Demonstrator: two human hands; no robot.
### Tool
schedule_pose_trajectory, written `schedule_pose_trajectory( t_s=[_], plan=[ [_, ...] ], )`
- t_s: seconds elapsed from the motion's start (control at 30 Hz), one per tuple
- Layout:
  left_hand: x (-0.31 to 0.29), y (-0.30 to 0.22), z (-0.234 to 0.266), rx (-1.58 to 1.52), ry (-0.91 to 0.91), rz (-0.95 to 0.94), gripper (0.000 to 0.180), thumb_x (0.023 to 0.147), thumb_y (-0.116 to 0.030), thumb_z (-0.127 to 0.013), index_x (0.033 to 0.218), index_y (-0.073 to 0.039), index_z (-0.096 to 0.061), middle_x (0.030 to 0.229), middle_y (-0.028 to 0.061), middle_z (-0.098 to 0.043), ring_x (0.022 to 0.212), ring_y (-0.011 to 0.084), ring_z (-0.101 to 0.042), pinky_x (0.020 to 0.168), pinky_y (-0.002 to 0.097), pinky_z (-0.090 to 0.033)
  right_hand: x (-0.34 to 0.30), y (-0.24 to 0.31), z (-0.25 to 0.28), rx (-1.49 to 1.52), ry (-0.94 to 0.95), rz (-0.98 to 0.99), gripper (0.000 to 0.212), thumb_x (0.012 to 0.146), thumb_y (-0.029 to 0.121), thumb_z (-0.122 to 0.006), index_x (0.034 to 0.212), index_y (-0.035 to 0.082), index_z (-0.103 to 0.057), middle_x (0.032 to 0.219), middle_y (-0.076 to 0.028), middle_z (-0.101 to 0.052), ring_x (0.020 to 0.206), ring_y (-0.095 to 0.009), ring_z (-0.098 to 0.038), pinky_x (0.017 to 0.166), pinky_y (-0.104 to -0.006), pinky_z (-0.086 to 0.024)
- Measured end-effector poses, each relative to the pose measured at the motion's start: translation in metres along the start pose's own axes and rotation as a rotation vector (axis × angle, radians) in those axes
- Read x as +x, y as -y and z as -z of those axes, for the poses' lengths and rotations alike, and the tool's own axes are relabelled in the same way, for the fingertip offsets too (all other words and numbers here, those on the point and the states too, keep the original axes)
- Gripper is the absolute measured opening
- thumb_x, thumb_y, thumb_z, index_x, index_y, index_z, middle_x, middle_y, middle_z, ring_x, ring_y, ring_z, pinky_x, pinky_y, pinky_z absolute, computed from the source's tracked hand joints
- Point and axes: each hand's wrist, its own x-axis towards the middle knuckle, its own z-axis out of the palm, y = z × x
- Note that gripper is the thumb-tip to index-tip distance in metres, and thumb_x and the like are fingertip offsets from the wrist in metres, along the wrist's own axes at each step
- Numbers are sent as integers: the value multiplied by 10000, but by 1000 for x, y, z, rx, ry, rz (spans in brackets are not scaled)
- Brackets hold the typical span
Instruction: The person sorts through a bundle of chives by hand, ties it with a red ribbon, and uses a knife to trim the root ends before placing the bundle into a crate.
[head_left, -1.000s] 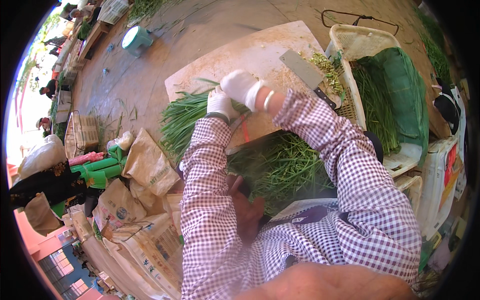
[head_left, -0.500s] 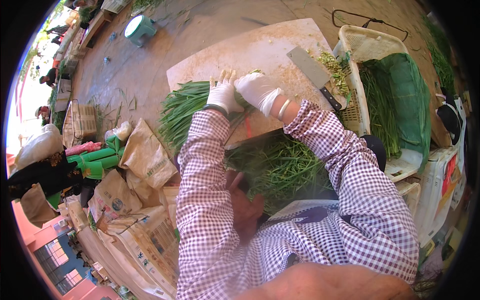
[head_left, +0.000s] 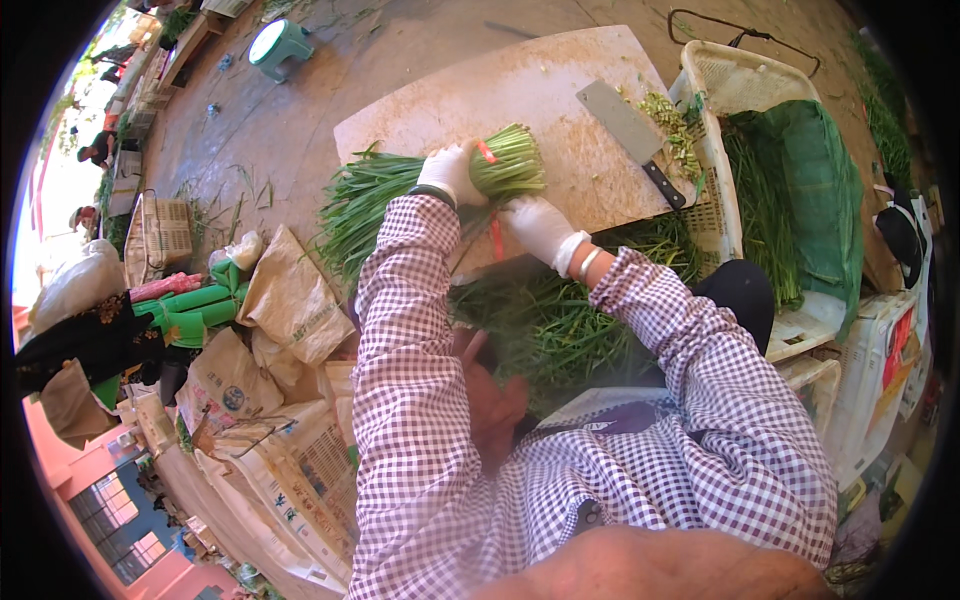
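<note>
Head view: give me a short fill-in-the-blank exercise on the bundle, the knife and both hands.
1. The left hand and right hand are both gloved in the colour ____.
2. The leafy end of the bundle points to the picture's ____ side.
3. The knife on the board has a handle coloured ____.
4. The hand nearer the knife is the ____ one.

Missing words: white; left; black; right.

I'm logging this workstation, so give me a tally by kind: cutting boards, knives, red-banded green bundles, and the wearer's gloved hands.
Cutting board: 1
Knife: 1
Red-banded green bundle: 1
White-gloved left hand and right hand: 2
Total: 5
</note>
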Motion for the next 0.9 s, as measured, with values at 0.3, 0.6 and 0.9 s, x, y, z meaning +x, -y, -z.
schedule_pose_trajectory(
  t_s=[0.3,0.6,0.9],
  plan=[
    [2,-9,18,91,262,39,1264,408,-387,-907,1460,-78,-277,1314,201,-521,1265,353,-469,1101,435,-319,15,10,-5,170,95,-82,318,807,69,-560,1119,30,-602,1073,-155,-608,1027,-330,-580,888,-393,-467],
    [-5,-10,-1,73,75,95,1190,453,-379,-908,1447,-120,-305,1328,176,-506,1261,337,-469,1078,423,-347,-6,16,1,60,11,146,288,792,122,-594,1074,124,-652,1055,-54,-623,965,-251,-589,830,-362,-484],
    [0,-9,-1,77,94,105,1160,467,-354,-905,1442,-112,-325,1324,173,-512,1253,334,-474,1078,409,-356,-19,15,-4,137,-120,121,238,791,128,-568,1013,135,-654,929,-32,-642,858,-225,-618,769,-336,-503]
  ],
)
